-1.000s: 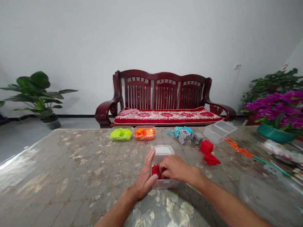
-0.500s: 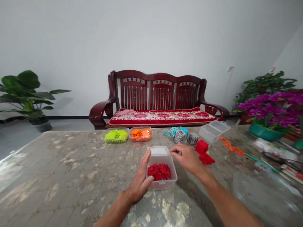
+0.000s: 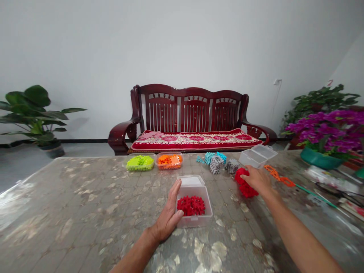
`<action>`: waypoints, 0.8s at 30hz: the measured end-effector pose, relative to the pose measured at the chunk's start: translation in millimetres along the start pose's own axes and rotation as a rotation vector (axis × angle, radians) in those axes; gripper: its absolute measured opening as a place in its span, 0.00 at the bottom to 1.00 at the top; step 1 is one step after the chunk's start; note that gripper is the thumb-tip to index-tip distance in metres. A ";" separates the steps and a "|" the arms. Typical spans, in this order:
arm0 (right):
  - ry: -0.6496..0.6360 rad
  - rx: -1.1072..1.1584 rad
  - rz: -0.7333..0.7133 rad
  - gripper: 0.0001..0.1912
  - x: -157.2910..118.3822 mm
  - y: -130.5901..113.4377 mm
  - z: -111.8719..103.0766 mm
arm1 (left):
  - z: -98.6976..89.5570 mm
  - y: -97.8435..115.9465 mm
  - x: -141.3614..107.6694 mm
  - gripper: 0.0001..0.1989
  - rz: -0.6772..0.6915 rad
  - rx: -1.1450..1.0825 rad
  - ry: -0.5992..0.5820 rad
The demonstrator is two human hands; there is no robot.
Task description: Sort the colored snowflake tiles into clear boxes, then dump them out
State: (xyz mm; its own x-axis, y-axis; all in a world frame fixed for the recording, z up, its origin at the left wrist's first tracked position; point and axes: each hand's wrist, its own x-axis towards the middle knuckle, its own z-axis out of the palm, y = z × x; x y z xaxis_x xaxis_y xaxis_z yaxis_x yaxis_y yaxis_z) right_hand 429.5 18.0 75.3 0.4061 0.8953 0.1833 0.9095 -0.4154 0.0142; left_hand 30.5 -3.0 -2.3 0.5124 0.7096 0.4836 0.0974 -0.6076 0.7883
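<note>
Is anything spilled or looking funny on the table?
Nothing looks spilled or broken. The red pieces are inside their open box. Only the right end of the table looks a bit messy, because crumpled plastic lies jumbled among other things there.

The left hand (image 3: 168, 214) and right hand (image 3: 258, 181) are bare. Each connects through a narrower wrist to a bare forearm. The left forearm (image 3: 138, 248) and right forearm (image 3: 297, 231) are uncovered to the lower edge of the view and widen gradually from the wrist. The left hand has slender fingers and a rounded thumb tip. Fine nail detail is too small to tell.
</note>
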 end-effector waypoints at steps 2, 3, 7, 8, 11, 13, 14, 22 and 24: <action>-0.004 0.006 -0.005 0.26 0.3 -0.3 1.2 | -0.3 -0.4 -0.2 0.38 0.002 0.004 -0.001; 0.001 0.013 -0.005 0.26 0.3 -0.5 1.1 | -0.5 -0.5 -0.2 0.38 0.000 0.006 -0.003; 0.080 0.128 0.002 0.29 -1.7 -2.0 -2.3 | -1.4 0.3 0.3 0.38 -0.005 0.010 -0.011; 0.103 0.184 -0.002 0.29 -3.3 -2.7 -2.9 | -1.4 0.7 0.4 0.38 -0.005 0.011 -0.013; 0.086 0.420 -0.053 0.28 -13.3 -8.0 -2.4 | -0.9 1.2 0.6 0.38 -0.010 0.005 -0.008; -0.001 0.607 -0.124 0.26 -25.4 -15.3 -1.3 | -0.3 1.4 0.4 0.39 -0.013 -0.002 -0.004; -0.047 0.686 -0.169 0.26 -33.0 -20.3 -1.3 | -0.1 1.5 0.3 0.39 -0.013 -0.003 -0.004; -0.216 0.644 -0.427 0.29 -90.2 -59.5 -14.9 | -0.6 1.5 -0.7 0.38 -0.021 -0.002 -0.011; -0.265 0.596 -0.437 0.30 -98.2 -64.4 -11.7 | -0.4 -0.2 -1.1 0.38 -0.032 -0.005 -0.008</action>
State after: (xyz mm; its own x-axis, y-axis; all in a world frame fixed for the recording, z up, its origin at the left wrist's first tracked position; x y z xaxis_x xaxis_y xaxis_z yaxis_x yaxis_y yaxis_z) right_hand 330.0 -45.0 67.9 -0.0600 0.9974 0.0406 0.8553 0.0723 -0.5131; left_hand 29.6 -3.5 -2.9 0.5163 0.7256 0.4550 0.1097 -0.5830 0.8051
